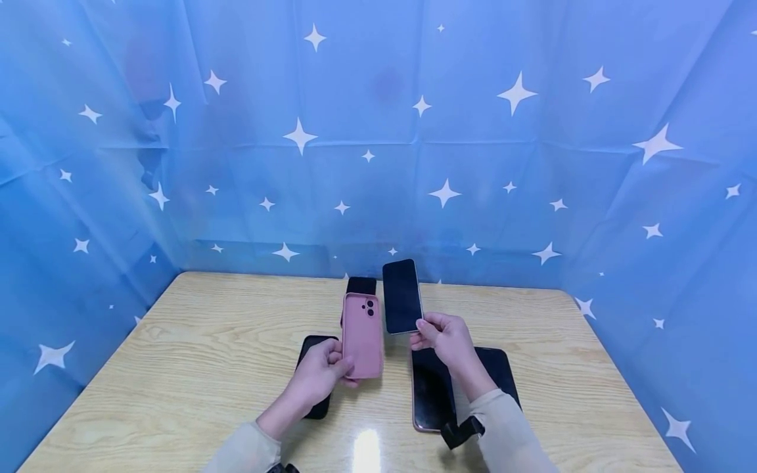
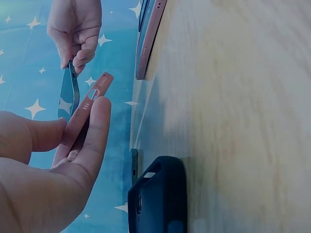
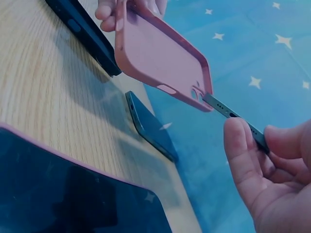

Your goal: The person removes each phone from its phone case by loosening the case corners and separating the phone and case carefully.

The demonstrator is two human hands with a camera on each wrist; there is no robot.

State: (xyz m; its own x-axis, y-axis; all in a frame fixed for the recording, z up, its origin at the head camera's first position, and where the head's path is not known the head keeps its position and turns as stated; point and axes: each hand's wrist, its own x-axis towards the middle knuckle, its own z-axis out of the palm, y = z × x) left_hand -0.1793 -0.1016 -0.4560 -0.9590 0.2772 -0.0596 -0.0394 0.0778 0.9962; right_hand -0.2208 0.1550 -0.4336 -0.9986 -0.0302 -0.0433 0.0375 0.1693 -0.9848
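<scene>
My left hand [image 1: 319, 371] pinches a pink phone case [image 1: 362, 335] near its lower end, thumb on one side and fingers on the other. The case is raised over the table with its hollow inside showing, and nothing sits in it. My right hand [image 1: 446, 341] holds a dark-screened phone [image 1: 402, 297] by its lower corner, between thumb and fingers. The phone stands tilted, screen toward the head camera, just right of the case. In the right wrist view the phone's far end [image 3: 214, 101] overlaps the case's camera-hole corner.
Beneath my left hand lies a black phone case [image 1: 319, 407]. Another dark phone [image 1: 361, 285] lies behind the pink case. Under my right forearm are a phone in a pink-edged case [image 1: 432, 394] and a further dark one [image 1: 499, 371]. A starry blue curtain [image 1: 378, 131] surrounds the wooden table [image 1: 207, 341].
</scene>
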